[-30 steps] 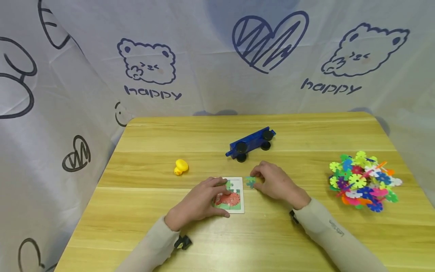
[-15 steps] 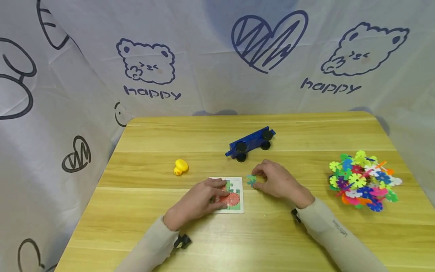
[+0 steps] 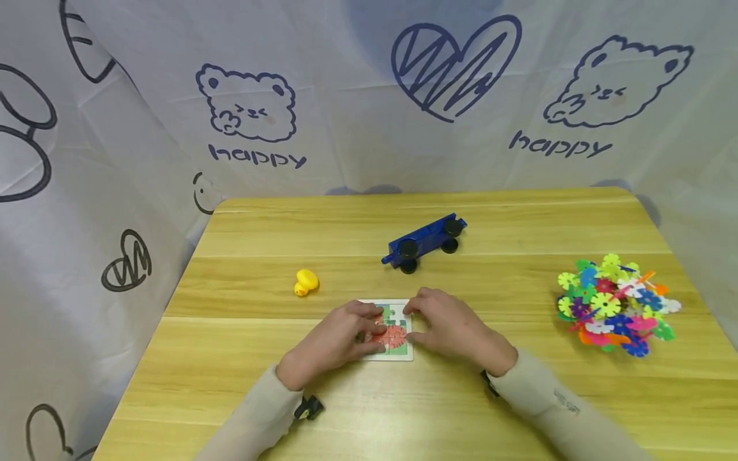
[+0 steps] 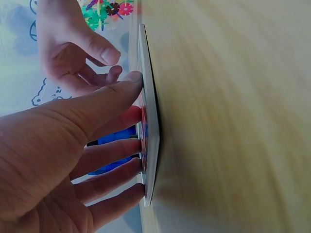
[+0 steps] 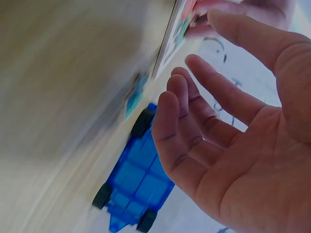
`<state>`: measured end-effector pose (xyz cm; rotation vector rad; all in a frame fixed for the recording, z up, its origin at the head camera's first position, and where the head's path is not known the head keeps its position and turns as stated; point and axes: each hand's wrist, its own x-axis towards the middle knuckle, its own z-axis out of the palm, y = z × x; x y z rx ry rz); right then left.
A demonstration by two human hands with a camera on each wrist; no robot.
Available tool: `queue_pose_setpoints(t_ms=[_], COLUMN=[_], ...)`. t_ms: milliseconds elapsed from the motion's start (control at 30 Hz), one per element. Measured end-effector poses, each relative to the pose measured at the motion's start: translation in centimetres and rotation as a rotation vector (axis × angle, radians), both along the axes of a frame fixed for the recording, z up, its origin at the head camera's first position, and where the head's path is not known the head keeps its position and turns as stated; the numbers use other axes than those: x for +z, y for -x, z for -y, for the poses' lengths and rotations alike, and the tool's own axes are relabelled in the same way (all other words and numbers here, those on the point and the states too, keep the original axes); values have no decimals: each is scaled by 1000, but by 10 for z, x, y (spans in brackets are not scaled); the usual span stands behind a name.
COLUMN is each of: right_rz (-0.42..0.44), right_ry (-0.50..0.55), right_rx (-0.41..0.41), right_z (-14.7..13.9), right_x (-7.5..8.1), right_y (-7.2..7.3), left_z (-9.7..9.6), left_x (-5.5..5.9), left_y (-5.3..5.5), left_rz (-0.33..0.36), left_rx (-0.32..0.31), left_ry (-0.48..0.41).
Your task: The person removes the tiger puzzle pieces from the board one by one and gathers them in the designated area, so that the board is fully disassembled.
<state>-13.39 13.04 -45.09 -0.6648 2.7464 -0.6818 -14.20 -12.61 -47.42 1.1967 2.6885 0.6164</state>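
Observation:
A small jigsaw puzzle in a white frame (image 3: 410, 354), with a red picture on green, lies flat on the table. My left hand (image 3: 334, 336) rests on its left part, fingertips and thumb pressing down on it, as the left wrist view (image 4: 63, 141) shows. My right hand (image 3: 455, 328) hovers at the frame's right edge, fingers apart. In the right wrist view nothing is between its thumb and fingers. A loose green puzzle piece (image 5: 136, 95) lies on the table beside the frame; the right hand hides it in the head view.
A blue toy wagon (image 3: 426, 242) with black wheels lies behind the puzzle. A yellow toy duck (image 3: 306, 282) is at the back left. A heap of colourful flower-shaped plastic pieces (image 3: 617, 307) stands on the right. A printed cloth (image 3: 346, 115) hangs behind the table.
My right hand has let go of the green puzzle piece and moved left to the frame's edge. The left thumb has drawn in closer to the fingers; that hand otherwise stays on the puzzle.

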Motion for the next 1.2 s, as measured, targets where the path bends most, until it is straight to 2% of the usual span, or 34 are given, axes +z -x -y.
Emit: queue_pose_setpoints(t_ms=[200, 467, 867, 1000, 1200], right_rz=[-14, -63, 48, 80, 157], right_ry=[-51, -68, -57, 2, 176], right_rx=[-16, -20, -42, -65, -89], right_z=[13, 20, 26, 24, 20], right_x=[-5, -11, -1, -4, -9], right_y=[-7, -11, -2, 0, 2], left_z=[1, 2, 3, 3, 3], left_x=[0, -3, -2, -1, -2], left_y=[0, 1, 1, 1, 1], left_rz=[-13, -13, 6, 8, 9], left_rx=[-9, -18, -11, -8, 1], left_ry=[-1, -18, -27, -30, -30])
